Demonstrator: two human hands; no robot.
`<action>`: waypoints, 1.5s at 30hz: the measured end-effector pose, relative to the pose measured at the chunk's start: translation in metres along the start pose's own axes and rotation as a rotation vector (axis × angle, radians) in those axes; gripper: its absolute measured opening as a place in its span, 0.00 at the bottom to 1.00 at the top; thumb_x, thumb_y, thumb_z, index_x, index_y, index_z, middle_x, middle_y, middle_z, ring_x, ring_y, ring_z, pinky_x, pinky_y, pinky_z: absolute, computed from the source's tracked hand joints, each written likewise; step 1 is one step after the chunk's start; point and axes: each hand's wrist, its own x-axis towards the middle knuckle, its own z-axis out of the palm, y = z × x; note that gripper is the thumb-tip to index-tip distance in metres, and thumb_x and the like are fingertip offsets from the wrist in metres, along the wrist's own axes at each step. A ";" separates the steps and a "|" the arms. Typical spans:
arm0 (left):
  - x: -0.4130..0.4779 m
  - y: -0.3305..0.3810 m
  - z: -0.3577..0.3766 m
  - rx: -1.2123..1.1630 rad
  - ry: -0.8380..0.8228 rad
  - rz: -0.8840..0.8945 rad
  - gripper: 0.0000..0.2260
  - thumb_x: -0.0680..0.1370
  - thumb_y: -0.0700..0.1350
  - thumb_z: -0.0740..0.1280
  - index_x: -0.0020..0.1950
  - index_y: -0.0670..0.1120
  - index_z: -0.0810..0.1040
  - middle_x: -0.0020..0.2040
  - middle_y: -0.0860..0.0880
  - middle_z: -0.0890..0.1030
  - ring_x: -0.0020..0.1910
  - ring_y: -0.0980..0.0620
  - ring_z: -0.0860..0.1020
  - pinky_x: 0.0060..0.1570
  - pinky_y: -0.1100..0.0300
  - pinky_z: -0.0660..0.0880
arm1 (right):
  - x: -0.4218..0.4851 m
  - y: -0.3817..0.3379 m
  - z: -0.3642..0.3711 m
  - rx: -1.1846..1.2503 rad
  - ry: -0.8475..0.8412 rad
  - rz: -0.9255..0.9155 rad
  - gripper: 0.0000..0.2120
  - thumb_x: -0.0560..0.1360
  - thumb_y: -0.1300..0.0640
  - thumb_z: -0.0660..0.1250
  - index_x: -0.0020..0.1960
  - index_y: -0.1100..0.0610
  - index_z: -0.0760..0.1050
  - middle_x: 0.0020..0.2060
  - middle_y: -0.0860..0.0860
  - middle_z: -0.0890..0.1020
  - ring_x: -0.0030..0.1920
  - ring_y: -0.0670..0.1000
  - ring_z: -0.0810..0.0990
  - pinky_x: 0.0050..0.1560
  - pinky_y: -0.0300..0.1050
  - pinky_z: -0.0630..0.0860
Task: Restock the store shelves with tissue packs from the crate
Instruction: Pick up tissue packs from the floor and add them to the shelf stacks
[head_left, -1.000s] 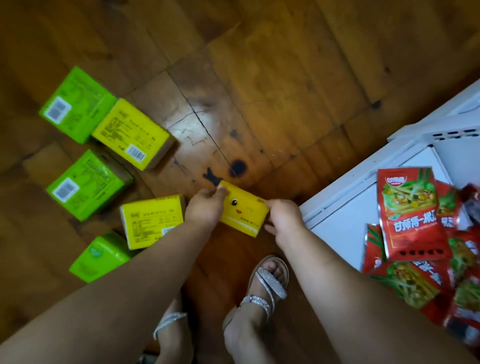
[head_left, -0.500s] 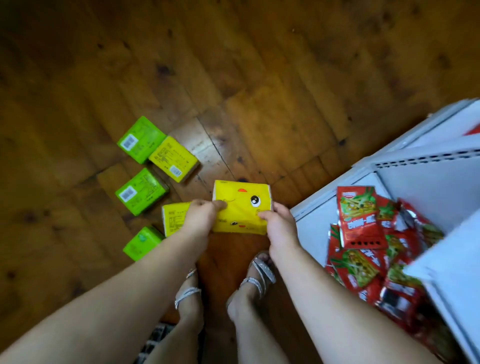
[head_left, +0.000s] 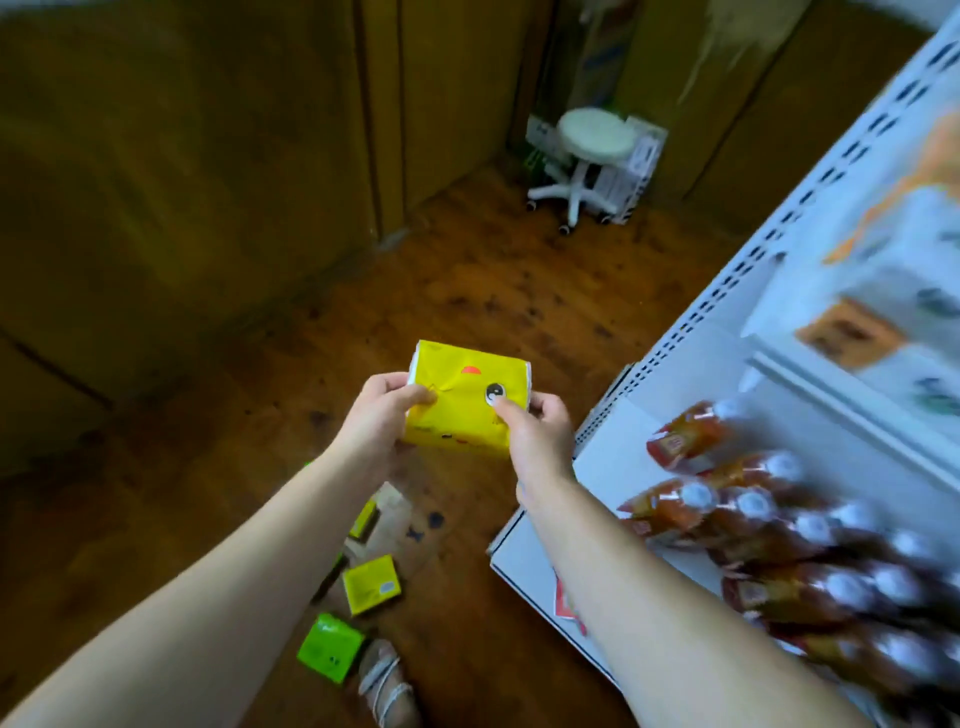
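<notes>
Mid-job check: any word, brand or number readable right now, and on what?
Nothing can be quoted from this view.
yellow tissue pack: cartoon face only; print at its lower edge too small.
red packs on the shelf: labels blurred.
orange tag higher up: blurred.
yellow pack on the floor: sticker unreadable.

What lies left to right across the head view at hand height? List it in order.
Left hand → yellow plastic-wrapped tissue pack → right hand → white metal shelf → red snack pouches.
</notes>
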 end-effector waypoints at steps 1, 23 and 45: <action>-0.020 0.014 0.008 0.004 -0.004 0.042 0.24 0.65 0.43 0.68 0.60 0.39 0.73 0.39 0.44 0.77 0.33 0.47 0.77 0.34 0.51 0.76 | -0.016 -0.018 -0.011 0.014 0.009 -0.039 0.09 0.72 0.59 0.71 0.49 0.55 0.73 0.42 0.50 0.79 0.40 0.48 0.77 0.35 0.39 0.71; -0.372 0.045 0.351 0.165 -0.674 0.436 0.18 0.73 0.38 0.65 0.61 0.50 0.71 0.47 0.45 0.78 0.36 0.47 0.78 0.34 0.58 0.76 | -0.257 -0.120 -0.440 0.479 0.376 -0.487 0.07 0.72 0.58 0.69 0.47 0.48 0.75 0.44 0.47 0.80 0.44 0.49 0.77 0.42 0.49 0.75; -0.565 -0.149 0.701 0.625 -1.540 0.150 0.13 0.77 0.48 0.65 0.59 0.47 0.70 0.52 0.43 0.78 0.41 0.43 0.79 0.37 0.56 0.76 | -0.410 0.006 -0.779 0.769 1.295 -0.491 0.12 0.73 0.65 0.67 0.55 0.55 0.73 0.49 0.55 0.79 0.44 0.55 0.79 0.39 0.48 0.76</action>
